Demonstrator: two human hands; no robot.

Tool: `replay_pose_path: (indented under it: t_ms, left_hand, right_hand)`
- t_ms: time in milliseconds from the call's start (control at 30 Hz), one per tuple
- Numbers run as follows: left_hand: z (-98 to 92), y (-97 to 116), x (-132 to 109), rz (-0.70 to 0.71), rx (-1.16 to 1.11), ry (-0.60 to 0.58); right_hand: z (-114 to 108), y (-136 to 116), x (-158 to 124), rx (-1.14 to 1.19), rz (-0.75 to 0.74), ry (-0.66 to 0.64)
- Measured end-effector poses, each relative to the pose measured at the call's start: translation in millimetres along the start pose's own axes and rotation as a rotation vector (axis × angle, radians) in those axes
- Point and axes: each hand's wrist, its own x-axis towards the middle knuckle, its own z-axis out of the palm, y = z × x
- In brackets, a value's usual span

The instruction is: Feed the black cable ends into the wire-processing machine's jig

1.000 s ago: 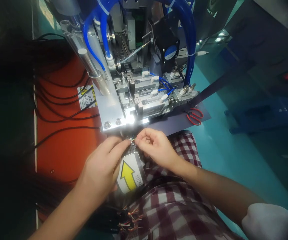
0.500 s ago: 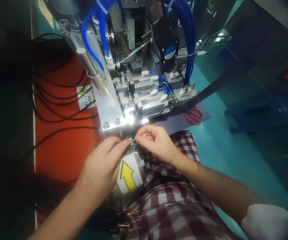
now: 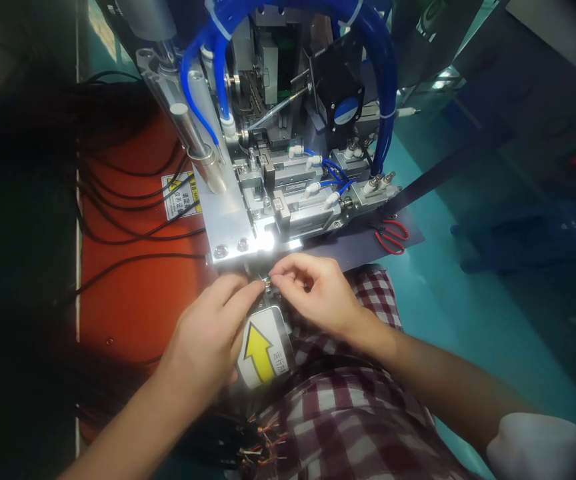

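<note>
My left hand (image 3: 208, 337) and my right hand (image 3: 313, 290) meet fingertip to fingertip just below the front edge of a metal machine (image 3: 268, 193). Both pinch a tiny bundle of thin coloured wire ends (image 3: 267, 283) between thumb and forefinger. The wire ends sit right under a bright light spot on the machine's aluminium base plate (image 3: 228, 223). A white label with a yellow arrow (image 3: 264, 347) lies beneath my hands.
Blue air hoses (image 3: 378, 87) loop over the machine. Black cables (image 3: 133, 227) run across an orange mat (image 3: 133, 293) on the left. Red-handled snips (image 3: 392, 235) lie on a dark sheet at the right. Several cables with bare copper ends (image 3: 263, 443) rest on my checked lap.
Both hands stay pinched at the same spot; my right fingers have curled a little tighter around the wire ends. The view has shifted slightly right and down.
</note>
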Motion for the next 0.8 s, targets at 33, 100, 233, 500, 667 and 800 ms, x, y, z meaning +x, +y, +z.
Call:
replay_pose_path:
  t_ms: [33, 100, 233, 500, 667, 800]
  left_hand:
    - [0.0, -0.1, 0.1, -0.001, -0.003, -0.005]
    - [0.2, 0.0, 0.6, -0.004, -0.012, -0.015]
    - [1.2, 2.2, 1.3, -0.048, -0.023, 0.008]
    - [2.1, 2.7, -3.3, -0.114, -0.041, -0.014]
    - [1.4, 1.0, -3.6, -0.079, -0.09, -0.023]
    - [-0.5, 6.8, 4.5, -0.094, -0.019, 0.01]
  right_hand:
    - [0.4, -0.8, 0.1, -0.025, -0.027, 0.007]
    - [2.1, -2.1, -0.1, -0.071, -0.073, 0.026]
    - [6.7, -3.8, -1.6, 0.03, 0.04, 0.033]
    - [2.6, -1.5, -13.5, 0.457, 0.246, -0.094]
    - [-2.8, 1.5, -17.1, 0.729, 0.385, -0.251]
    - [-3.8, -0.3, -16.6, 0.755, 0.4, -0.256]
